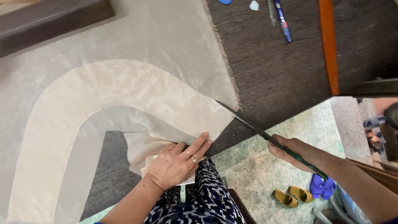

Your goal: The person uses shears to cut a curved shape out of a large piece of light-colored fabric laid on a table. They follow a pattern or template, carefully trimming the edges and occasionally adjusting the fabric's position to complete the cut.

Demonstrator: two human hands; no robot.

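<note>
The cream curved fabric piece (103, 91) lies flat on a wider sheet of pale grey satin cloth (174, 37), which is spread over the dark surface (273, 74). The piece arcs like a horseshoe, and its right-hand end reaches the edge of the surface nearest the person. There the long scissors (248, 124) meet it, blades pointing up and left with the tip just at the fabric's corner.

The left hand (176, 164) presses flat on the fabric end, fingers (199, 143) spread and extended, pinning rather than gripping; some loose cream folds bunch beneath the palm. The right hand (296, 151) has its fingers closed around the green scissor handles.

To cut well here, I judge that the pinning hand should stay close beside the cut line but clear of the blades, keeping both layers from slipping, since satin slides easily. The lower blade is best kept resting on the surface, with long, smooth closes following the cream edge rather than short snips.

Counted: one curved cream piece, one grey cloth underneath, one pair of scissors, two hands. At the far edge of the surface lie a blue pen (284, 20) and a small pale chalk piece (254, 5). On the tiled floor (248, 166) below sit one pair of yellow sandals (292, 197) and one pair of blue slippers (322, 186).
</note>
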